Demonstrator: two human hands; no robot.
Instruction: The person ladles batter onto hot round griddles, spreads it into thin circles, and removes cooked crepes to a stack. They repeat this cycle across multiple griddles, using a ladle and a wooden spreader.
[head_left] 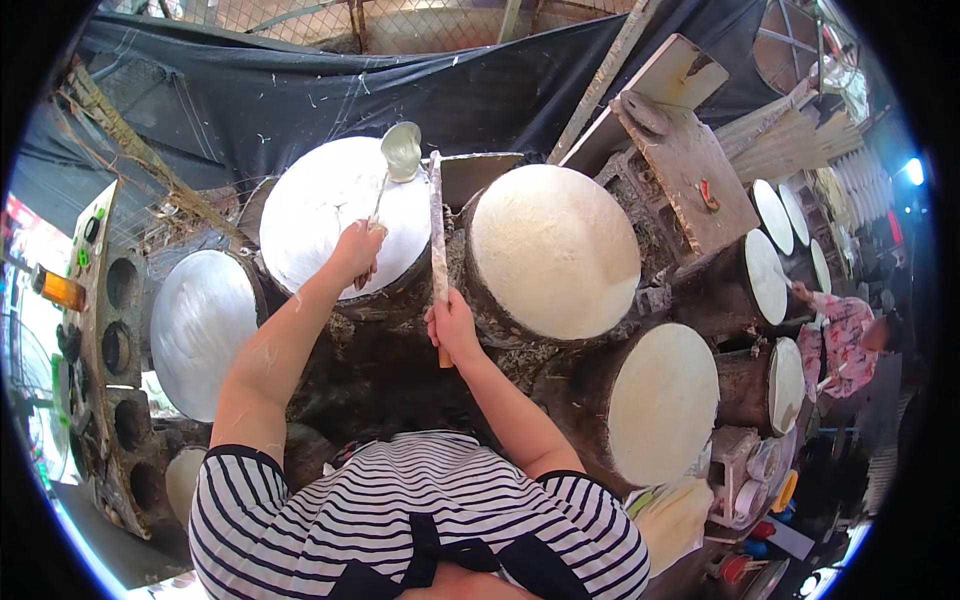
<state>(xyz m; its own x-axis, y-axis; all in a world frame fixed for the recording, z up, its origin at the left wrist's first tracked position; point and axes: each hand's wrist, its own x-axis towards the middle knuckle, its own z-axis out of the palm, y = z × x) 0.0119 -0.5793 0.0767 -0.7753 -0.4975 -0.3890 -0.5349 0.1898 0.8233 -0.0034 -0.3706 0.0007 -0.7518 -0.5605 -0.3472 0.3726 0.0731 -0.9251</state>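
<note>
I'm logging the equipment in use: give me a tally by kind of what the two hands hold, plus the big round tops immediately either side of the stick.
Ladle, in the left hand: 1
Long stick, in the right hand: 1
Round tops, white top and cream top: 2
Total: 4

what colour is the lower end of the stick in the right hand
The lower end of the stick is orange-brown, seen best in the head view.
</note>
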